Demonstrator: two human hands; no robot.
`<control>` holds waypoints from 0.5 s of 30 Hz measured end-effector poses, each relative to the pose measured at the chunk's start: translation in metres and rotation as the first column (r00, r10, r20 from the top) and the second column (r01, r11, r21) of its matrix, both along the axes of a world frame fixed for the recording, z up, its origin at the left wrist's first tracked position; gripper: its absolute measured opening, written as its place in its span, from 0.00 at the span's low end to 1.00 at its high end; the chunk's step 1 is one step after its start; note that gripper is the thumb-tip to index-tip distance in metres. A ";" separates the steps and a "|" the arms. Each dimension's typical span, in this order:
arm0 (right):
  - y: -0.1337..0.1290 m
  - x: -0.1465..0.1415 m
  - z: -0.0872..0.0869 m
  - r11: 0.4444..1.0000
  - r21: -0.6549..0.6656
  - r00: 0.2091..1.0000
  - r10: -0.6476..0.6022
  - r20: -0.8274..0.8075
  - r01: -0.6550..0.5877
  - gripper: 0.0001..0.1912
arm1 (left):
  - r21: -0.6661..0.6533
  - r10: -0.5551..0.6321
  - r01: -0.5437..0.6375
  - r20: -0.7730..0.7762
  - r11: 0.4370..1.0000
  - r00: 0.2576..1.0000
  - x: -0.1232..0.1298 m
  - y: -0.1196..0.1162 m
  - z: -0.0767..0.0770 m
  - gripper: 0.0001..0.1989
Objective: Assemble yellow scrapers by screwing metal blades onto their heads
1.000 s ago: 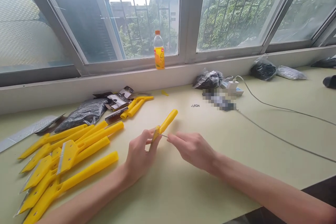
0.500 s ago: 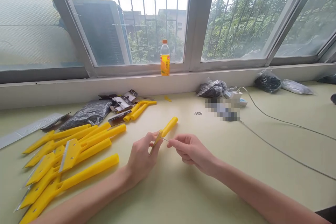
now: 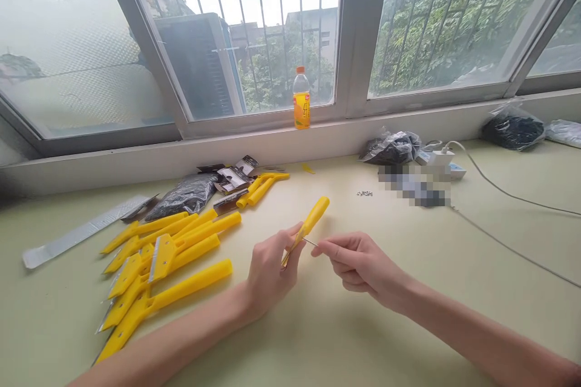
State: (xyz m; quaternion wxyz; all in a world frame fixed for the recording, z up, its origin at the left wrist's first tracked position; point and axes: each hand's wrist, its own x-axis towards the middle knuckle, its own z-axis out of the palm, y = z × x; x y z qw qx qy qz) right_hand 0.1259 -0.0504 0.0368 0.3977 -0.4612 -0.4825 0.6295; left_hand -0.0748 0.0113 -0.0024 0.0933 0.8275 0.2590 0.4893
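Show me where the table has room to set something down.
Bare tabletop lies between the right hand and the lower cable, also nearer, between left arm and right arm. Crowded: left of the left hand, where yellow scrapers overlap, and back right, around the white charger.

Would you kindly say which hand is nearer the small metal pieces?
Right: the right hand is in front of the small metal pieces; the left hand is farther off, to their front left.
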 end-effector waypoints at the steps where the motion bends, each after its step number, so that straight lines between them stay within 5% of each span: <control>1: 0.001 0.002 0.003 0.996 -0.084 0.998 0.039 -0.053 -0.043 0.20 | 0.016 -0.003 0.003 -0.004 1.000 1.000 0.000 0.000 0.000 0.11; 4: 0.006 0.005 0.005 0.985 -0.138 0.993 0.093 -0.068 -0.102 0.19 | 0.029 -0.012 0.012 -0.005 0.999 1.000 -0.001 0.000 -0.001 0.10; 7: 0.007 0.002 -0.005 0.977 0.214 0.984 -0.014 0.178 -0.025 0.18 | -0.006 -0.026 0.026 0.000 1.000 1.000 -0.003 0.002 -0.003 0.10; 10: 0.010 0.000 -0.022 0.721 0.680 0.884 -0.223 0.412 -0.135 0.15 | -0.011 -0.053 0.052 -0.016 0.999 0.998 -0.006 0.003 -0.003 0.10; 12: 0.014 0.003 -0.032 0.568 0.793 0.843 -0.297 0.448 -0.222 0.14 | -0.002 -0.096 0.096 -0.032 0.995 0.995 -0.007 0.003 -0.003 0.10; 15: 0.024 0.015 -0.040 0.471 0.846 0.835 -0.337 0.435 -0.251 0.11 | -0.051 -0.228 0.227 -0.023 0.973 0.973 -0.008 0.003 -0.002 0.13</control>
